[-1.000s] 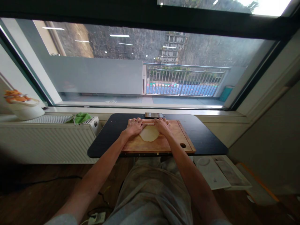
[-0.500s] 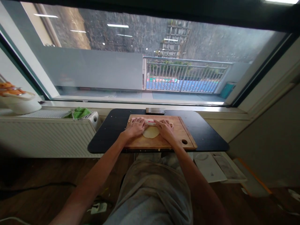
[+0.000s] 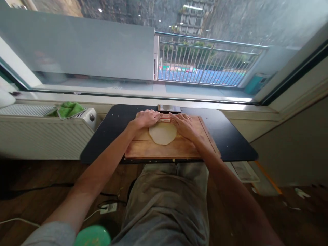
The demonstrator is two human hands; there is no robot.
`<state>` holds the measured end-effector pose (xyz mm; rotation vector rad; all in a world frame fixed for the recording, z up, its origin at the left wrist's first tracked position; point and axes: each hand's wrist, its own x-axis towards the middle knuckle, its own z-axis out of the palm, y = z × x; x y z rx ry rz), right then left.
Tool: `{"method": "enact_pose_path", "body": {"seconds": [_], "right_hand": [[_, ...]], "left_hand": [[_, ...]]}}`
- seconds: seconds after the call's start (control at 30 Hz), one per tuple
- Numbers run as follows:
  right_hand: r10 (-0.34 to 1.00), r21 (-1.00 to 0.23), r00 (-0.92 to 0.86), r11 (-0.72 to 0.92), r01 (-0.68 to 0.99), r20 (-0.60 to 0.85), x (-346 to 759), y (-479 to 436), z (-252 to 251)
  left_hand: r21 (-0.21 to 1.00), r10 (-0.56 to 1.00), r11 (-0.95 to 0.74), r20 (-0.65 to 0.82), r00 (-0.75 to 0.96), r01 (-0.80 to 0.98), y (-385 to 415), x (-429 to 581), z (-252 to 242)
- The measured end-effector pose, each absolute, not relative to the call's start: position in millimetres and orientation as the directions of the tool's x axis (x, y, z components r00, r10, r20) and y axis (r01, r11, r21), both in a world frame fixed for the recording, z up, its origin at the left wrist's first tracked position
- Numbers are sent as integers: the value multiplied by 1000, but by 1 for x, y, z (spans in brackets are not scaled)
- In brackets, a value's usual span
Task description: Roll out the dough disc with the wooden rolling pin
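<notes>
A flat round of pale dough (image 3: 162,133) lies on a wooden cutting board (image 3: 153,148) on a small black table (image 3: 230,140). A rolling pin (image 3: 165,119) rests across the far edge of the dough. My left hand (image 3: 147,119) presses flat on the pin's left part, fingers stretched out. My right hand (image 3: 185,125) lies flat on its right part, fingers also extended. Most of the pin is hidden under the palms.
A dark flat object (image 3: 169,108) lies on the table behind the board, by the window sill. A white radiator (image 3: 38,136) with a green cloth (image 3: 68,109) on it stands to the left. A power strip (image 3: 109,207) and cables lie on the wooden floor.
The camera tilted down and closer. Both hands pushed the pin away toward the far edge of the dough, which looks wider and flatter than before.
</notes>
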<state>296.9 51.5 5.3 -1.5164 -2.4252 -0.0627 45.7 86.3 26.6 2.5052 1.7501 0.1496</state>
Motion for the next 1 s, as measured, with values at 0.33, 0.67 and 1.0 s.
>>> {"method": "enact_pose_path", "body": {"seconds": [0.33, 0.67, 1.0], "right_hand": [[795, -219, -524, 595, 773, 306, 317, 77, 10], [772, -296, -574, 636, 713, 273, 322, 81, 15], [819, -528, -525, 558, 640, 230, 337, 71, 18]], "left_hand": [[103, 926, -329, 230, 299, 939, 79, 55, 16], [93, 913, -322, 292, 284, 942, 71, 59, 19], [132, 898, -284, 384, 215, 950, 73, 47, 5]]}}
